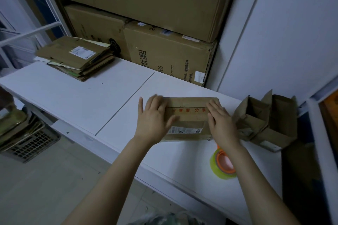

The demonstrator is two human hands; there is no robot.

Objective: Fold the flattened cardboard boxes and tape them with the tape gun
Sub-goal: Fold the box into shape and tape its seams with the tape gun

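Observation:
A small brown cardboard box [188,115] stands on the white table [91,100], its top flaps folded down, with red printed tape across the seam and a white label on the near side. My left hand [153,120] lies flat on the box's left end, fingers straight. My right hand [221,118] presses flat on its right end. A tape gun [222,164] with an orange frame and a yellowish clear roll lies on the table just under my right wrist. A stack of flattened boxes [76,56] sits at the table's far left.
Two folded boxes with open flaps [265,122] stand at the table's right end. Large cartons [164,51] are stacked against the wall behind. A white cabinet [283,33] rises at right. A dark crate holding cardboard [27,140] is on the floor at left.

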